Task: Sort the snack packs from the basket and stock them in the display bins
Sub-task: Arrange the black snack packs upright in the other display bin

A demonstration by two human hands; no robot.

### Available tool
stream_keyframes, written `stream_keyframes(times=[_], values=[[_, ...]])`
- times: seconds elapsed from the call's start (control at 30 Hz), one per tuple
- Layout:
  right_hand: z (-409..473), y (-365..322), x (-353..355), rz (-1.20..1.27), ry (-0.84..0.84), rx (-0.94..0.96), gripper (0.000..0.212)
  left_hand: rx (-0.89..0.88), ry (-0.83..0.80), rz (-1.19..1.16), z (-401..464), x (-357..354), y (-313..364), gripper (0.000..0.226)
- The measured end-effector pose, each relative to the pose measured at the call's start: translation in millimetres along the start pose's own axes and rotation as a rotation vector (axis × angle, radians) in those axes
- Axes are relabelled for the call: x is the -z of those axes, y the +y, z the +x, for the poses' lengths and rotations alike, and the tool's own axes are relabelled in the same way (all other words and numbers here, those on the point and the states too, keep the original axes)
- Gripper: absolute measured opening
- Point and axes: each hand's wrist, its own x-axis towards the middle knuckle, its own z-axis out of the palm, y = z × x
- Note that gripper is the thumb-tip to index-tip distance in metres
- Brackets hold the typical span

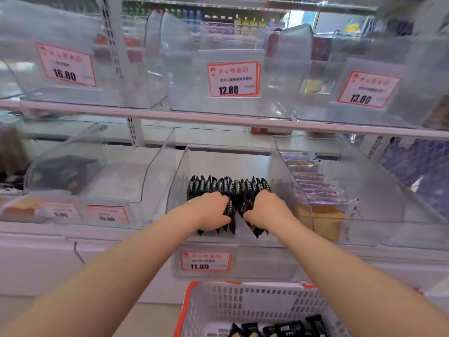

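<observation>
This is a shop, a snack aisle in a grocery or convenience store. Clear plastic display bins (279, 181) sit in rows on white shelves (218, 119), each fronted by a red-bordered price tag (233, 79) such as 12.80. Bottled drinks (245, 21) line a shelf behind, and a shopping basket (255, 302) stands below.

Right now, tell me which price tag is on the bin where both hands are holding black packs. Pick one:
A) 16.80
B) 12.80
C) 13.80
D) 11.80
D. The left hand and right hand grip black packs in the clear bin whose front tag reads 11.80; the other three prices are on the shelf above.
</observation>
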Motion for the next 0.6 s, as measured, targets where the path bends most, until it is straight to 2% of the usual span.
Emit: stream_keyframes(times=[0.13,0.27,0.4,0.5,0.57,0.6], values=[[14.8,3.8,-13.8,-0.131,-0.122,0.007,0.025,-0.011,-0.071,0.029,21.5,-11.4,-1.7,0.056],[17.7,-0.7,-9.5,-0.242,-0.246,0.144,0.059,-0.006,-0.107,0.140,31.5,-18.1,3.6,0.076],[16.8,1.6,3.8,-0.352,-0.365,0.233,0.053,0.030,-0.080,0.160,38.1,-20.5,7.4,0.099],[17.4,8.2,2.5,-0.350,-0.359,0.266,0.045,0.062,-0.019,0.103,42.9,-21.3,6.2,0.092],[19.4,10.4,-4.3,-0.326,-0.304,0.269,0.030,0.085,0.012,0.068,45.1,-20.9,5.6,0.081],[20.2,10.4,-7.6,-0.301,-0.273,0.253,0.030,0.094,0.024,0.057,45.4,-20.5,5.7,0.076]])
